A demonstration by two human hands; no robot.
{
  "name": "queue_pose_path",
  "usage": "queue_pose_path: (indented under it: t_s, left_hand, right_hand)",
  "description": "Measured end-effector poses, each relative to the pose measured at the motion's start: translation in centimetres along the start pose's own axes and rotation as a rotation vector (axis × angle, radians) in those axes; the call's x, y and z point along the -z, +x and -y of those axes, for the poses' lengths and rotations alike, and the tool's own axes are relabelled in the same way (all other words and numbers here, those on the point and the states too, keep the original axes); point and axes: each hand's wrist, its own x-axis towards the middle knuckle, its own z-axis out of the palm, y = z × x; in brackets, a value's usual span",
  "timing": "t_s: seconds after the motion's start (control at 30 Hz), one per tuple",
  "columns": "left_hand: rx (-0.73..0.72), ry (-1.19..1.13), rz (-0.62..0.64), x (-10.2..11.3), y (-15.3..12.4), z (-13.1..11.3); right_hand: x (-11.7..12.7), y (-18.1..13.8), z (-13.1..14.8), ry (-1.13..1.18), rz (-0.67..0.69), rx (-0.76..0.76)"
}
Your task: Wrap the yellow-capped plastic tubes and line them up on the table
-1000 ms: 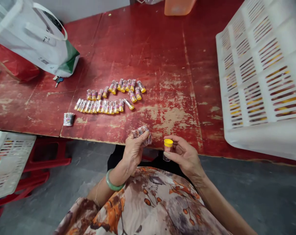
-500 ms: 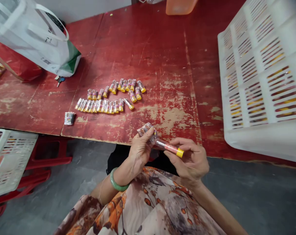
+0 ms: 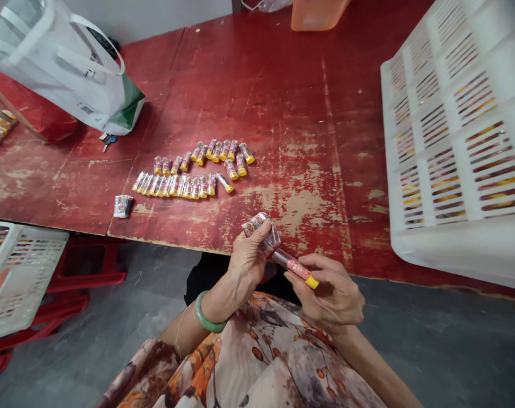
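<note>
My left hand [image 3: 245,262] is closed on several printed clear plastic sleeves [image 3: 254,222], its thumb pressed across them. Between the thumb and fingers of my right hand [image 3: 337,293] is a slim clear tube [image 3: 295,267] with pinkish contents and a yellow end. The tube points up and left, its far end right by the lower corner of the sleeves; whether it touches them I cannot tell. Beyond my hands, several sleeved tubes with yellow ends lie on the red table in a front row [image 3: 174,186] and a looser back row [image 3: 217,150].
A small stack of printed sleeves [image 3: 122,206] lies near the table's front edge. At right stands a large white slatted crate [image 3: 410,238]. A white bag [image 3: 91,96], keys [image 3: 108,140] and an orange container [image 3: 317,16] are further back. Another crate [image 3: 36,255] rests on red stools at left.
The tube's yellow end has dipped and the tube slants more steeply. The sleeves in my left hand are turned a little and show more of their width. The whole view has shifted slightly.
</note>
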Motion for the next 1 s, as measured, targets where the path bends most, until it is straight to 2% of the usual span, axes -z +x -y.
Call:
queue_pose_path:
  t_s: [0.27, 0.33, 0.4, 0.47, 0.53, 0.6, 0.67, 0.87, 1.0]
  left_hand:
    - [0.029, 0.042, 0.062, -0.1, -0.7, 0.5]
    - [0.012, 0.037, 0.044, -0.1, -0.4, 0.6]
    - [-0.009, 0.039, 0.007, 0.0, -0.2, 0.8]
    - [-0.043, 0.060, -0.005, 0.0, -0.2, 1.2]
    - [-0.081, 0.108, 0.040, 0.1, -0.6, 1.6]
    - [-0.091, 0.173, 0.094, 0.2, -1.1, 2.0]
    - [-0.069, 0.229, 0.118, 0.3, -1.4, 2.1]
    - [-0.028, 0.285, 0.180, 0.2, -1.5, 1.4]
    - [0.013, 0.281, 0.137, 0.4, -1.9, 0.7]
  right_hand:
    - [0.0, 0.0, -0.8, -0.107, -0.101, -0.015]
    - [0.5, 0.0, -0.7, -0.093, -0.092, -0.072]
    - [1.0, 0.2, -0.6, 0.008, -0.065, -0.235]
    - [1.3, 0.6, -0.5, 0.143, -0.006, -0.472]
    - [1.1, 1.2, -0.3, 0.235, 0.090, -0.685]
    - [0.7, 1.9, 0.0, 0.274, 0.193, -0.803]
    - [0.3, 2.6, 0.1, 0.283, 0.250, -0.824]
    - [0.6, 3.2, -1.0, 0.300, 0.278, -0.752]
    - [1.6, 2.1, -2.9, 0.252, 0.299, -0.682]
